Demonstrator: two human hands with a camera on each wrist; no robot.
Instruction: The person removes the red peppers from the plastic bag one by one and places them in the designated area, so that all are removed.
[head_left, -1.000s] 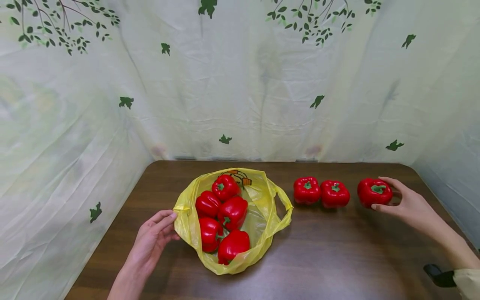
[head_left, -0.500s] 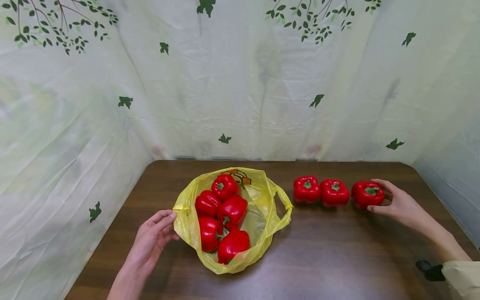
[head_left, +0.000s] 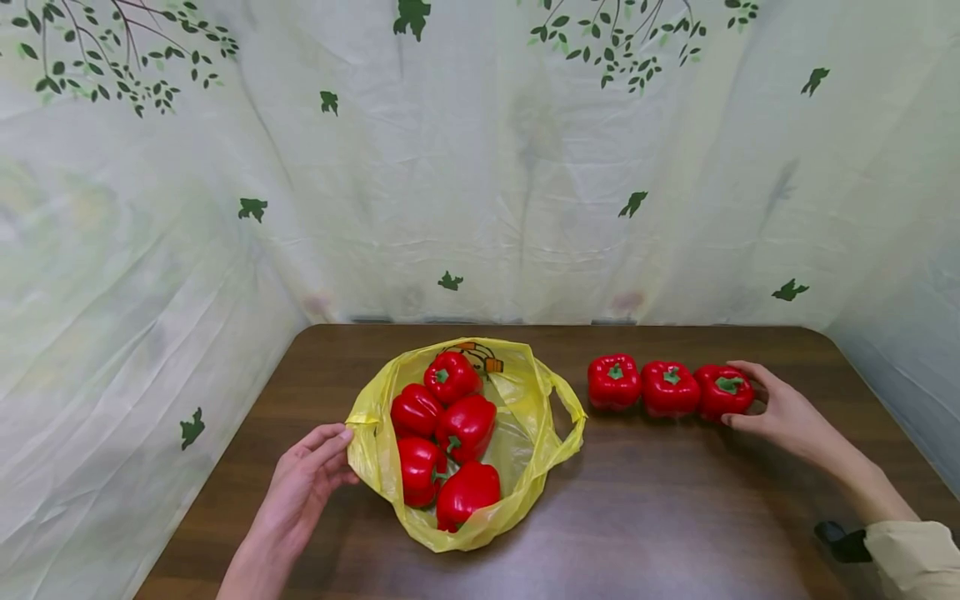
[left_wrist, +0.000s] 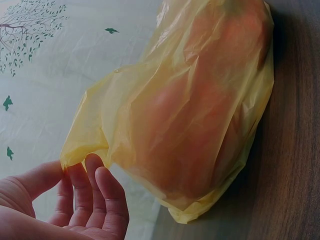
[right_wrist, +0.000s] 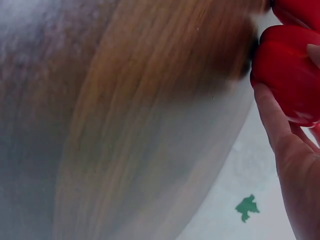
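My left hand (head_left: pixel 311 475) pinches the left edge of a yellow plastic bag (head_left: pixel 517 492) between thumb and fingers. Several red bell peppers lie inside the bag's wide mouth; in the left wrist view they show dimly through the yellow film (left_wrist: pixel 185 135). At the right, my right hand (head_left: pixel 787 412) holds a red bell pepper (head_left: pixel 716 396) from its right side, thumb in front and fingers behind. That pepper touches the middle bell pepper (head_left: pixel 670 392) of a row of three. The leftmost bell pepper (head_left: pixel 613 385) sits beside it. The right wrist view shows the held bell pepper (right_wrist: pixel 285 70) only partly.
A brown wooden table (head_left: pixel 630 525) carries everything. Its far edge meets a pale curtain (head_left: pixel 487 192) printed with leaves and branches. The bag's right handle loop (head_left: pixel 573 417) stands near the leftmost pepper in the row.
My right hand has moved its bell pepper leftward, closing the gap to the middle one. The left hand and the bag have stayed in place.
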